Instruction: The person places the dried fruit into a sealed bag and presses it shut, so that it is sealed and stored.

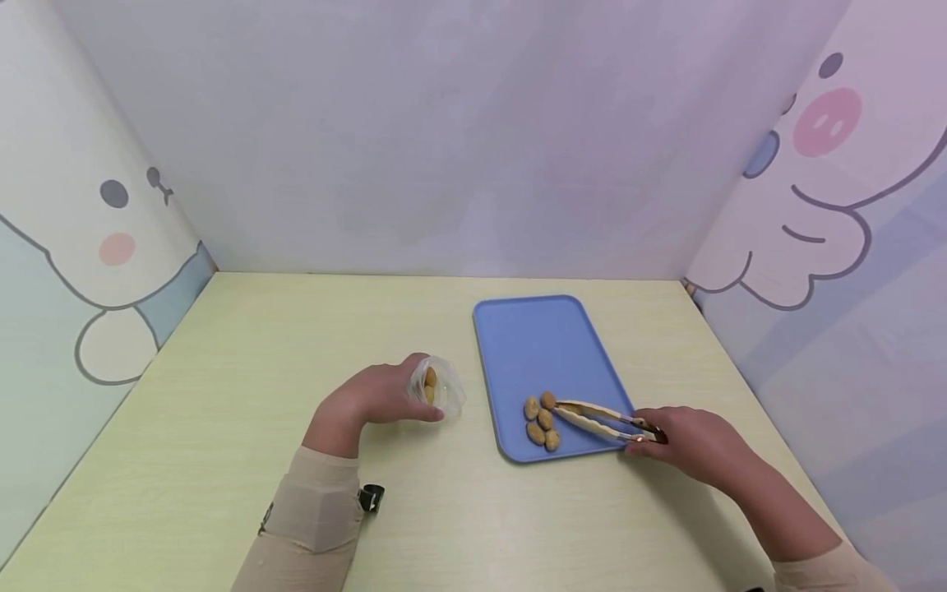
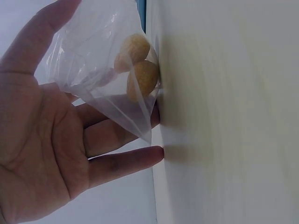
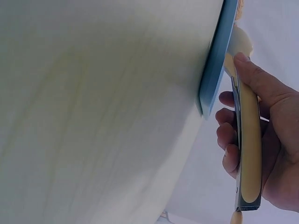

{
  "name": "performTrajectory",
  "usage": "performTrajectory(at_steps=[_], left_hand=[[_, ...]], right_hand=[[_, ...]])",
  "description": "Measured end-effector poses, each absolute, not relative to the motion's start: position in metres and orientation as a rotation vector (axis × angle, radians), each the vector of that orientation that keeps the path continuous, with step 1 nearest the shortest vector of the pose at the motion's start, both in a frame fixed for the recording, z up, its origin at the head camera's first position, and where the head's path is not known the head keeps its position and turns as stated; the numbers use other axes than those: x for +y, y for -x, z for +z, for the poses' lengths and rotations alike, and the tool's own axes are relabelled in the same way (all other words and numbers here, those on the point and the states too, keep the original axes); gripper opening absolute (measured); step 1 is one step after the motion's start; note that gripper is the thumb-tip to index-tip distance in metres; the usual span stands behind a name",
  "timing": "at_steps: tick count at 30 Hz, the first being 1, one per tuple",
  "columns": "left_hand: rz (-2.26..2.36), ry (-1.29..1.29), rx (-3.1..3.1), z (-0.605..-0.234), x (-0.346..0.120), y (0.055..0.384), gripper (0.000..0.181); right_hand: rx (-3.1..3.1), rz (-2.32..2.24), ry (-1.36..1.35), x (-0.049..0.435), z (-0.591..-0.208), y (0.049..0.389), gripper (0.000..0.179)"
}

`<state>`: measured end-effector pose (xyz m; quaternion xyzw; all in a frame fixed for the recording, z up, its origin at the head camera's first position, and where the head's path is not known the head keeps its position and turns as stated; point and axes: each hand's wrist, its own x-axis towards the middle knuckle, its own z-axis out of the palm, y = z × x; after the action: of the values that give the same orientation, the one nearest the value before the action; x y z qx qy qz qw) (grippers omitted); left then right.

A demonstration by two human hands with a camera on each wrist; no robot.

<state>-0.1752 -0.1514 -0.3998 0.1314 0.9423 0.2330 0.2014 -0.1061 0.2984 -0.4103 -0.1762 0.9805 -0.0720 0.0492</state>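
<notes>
My left hand holds a clear plastic bag between thumb and fingers, its mouth spread. Two golden-brown, rounded pieces lie at the bottom of the bag; their exact kind is unclear. In the left wrist view the bag hangs just beside the table surface. With my right hand I grip a pair of tongs with cream-coloured arms and metal parts. Its tips are parted and reach over the blue tray, touching or very near one piece of several similar brown ones clustered at the tray's near left.
The pale wooden table spreads left of the tray and in front of it. A plain curtain-like wall rises behind the table, and cartoon-printed walls stand on both sides. A small black clip-like object sits by the left sleeve.
</notes>
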Motion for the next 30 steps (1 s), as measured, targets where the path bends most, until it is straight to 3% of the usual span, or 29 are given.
performTrajectory(at_steps=[7,13,30], left_hand=[[0.655,-0.371,2.632,-0.399,-0.151,0.175,0.081],[0.662,-0.368,2.632,-0.400,-0.151,0.174,0.082],[0.665,-0.363,2.631,-0.399,-0.150,0.175,0.081]], right_hand=[[3.042,-0.146,0.590,0.298,-0.410,0.104,0.026],[3.130,-0.103,0.667,0.299,-0.412,0.104,0.042],[3.306,-0.140,0.831,0.293,-0.402,0.114,0.039]])
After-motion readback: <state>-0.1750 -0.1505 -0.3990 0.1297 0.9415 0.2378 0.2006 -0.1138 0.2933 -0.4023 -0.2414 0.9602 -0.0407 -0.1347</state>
